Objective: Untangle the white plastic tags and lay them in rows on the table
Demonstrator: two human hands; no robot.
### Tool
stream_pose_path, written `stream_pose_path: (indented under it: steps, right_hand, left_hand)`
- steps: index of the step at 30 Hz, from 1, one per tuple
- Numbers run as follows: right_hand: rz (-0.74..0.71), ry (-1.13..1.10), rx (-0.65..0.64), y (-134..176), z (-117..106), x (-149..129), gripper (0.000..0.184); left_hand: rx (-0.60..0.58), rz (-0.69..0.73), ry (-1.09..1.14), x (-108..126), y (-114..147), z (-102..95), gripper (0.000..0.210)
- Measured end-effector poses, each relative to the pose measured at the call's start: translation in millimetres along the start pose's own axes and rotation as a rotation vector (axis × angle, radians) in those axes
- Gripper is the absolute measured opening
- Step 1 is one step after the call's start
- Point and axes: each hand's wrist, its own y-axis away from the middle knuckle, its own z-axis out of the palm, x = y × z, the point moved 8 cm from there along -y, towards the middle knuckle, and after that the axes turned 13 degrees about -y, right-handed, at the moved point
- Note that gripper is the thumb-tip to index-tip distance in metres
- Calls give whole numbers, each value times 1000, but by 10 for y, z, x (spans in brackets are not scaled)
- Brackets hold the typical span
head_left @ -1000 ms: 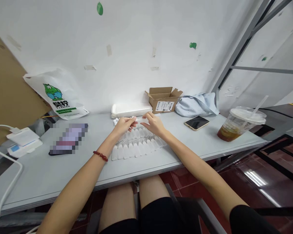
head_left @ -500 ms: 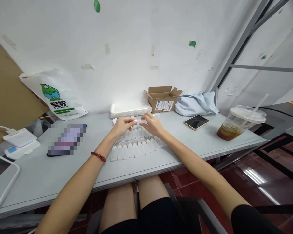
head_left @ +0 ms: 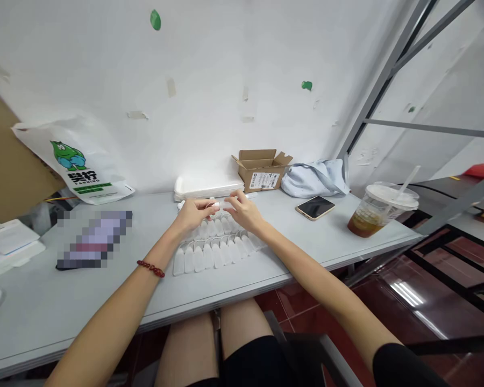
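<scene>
Above the back part of the desk (head_left: 242,285), my left hand (head_left: 194,216) pinches a small white piece (head_left: 215,205) between thumb and fingers. My right hand (head_left: 244,210) is close on the right, its thumb and fingers curled at the clear part of the same piece; its exact grip is too small to make out. Below and in front of my hands lie two rows of translucent white, finger-shaped pieces (head_left: 199,259) with thin white cords. The rear row is partly hidden by my hands.
Behind my hands are a stack of white trays (head_left: 207,189) and an open cardboard box (head_left: 262,171). To the right lie a light blue cloth bag (head_left: 317,178), a phone (head_left: 315,208) and a drink cup (head_left: 381,209). A blurred phone-like object (head_left: 99,239) and plastic bag (head_left: 75,164) are left.
The view has shifted, so the desk's things appear farther left and slightly lower. Both hands stay close together at the small white piece, with only slight finger movement.
</scene>
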Motion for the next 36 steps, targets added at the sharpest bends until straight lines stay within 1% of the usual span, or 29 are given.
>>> stream_pose_path:
  steps: [4,6,8,11,13,15,17,20,25,30,33,36]
  right_hand:
    - [-20,-68,28,-6,-33,28,16]
    - [-27,-112,55,-10,-49,39,16]
    - [-35,-139,86,-12,-64,40,16]
    - [-52,-165,110,-13,-77,17,15]
    - [-50,-190,113,-13,-85,6,15]
    - [-33,-223,104,-14,-89,6,15]
    - [-7,-249,90,-16,-88,17,16]
    - [30,-263,80,-20,-83,41,15]
    - [45,-284,105,-27,-105,57,11]
    - [74,-302,132,-32,-142,80,10]
    - [74,-324,152,-32,-156,83,11]
    - [73,-352,157,-34,-162,78,15]
  left_hand:
    - [45,63,-19,40,-12,-13,42]
    - [51,50,-12,24,-19,3,42]
    - [47,9,-8,-11,-24,20,46]
    - [6,-46,-13,-47,-18,59,52]
    - [-12,-42,-11,-30,-12,65,51]
    - [10,-17,-1,4,-7,34,48]
    - [37,-3,24,24,-4,0,46]
    - [42,-4,66,21,-3,-10,45]
    - [74,-28,152,-26,1,-7,47]
    - [54,-81,260,-73,-7,32,50]
    - [16,-88,218,-75,-19,66,50]
    - [-3,-37,132,-44,-26,90,51]
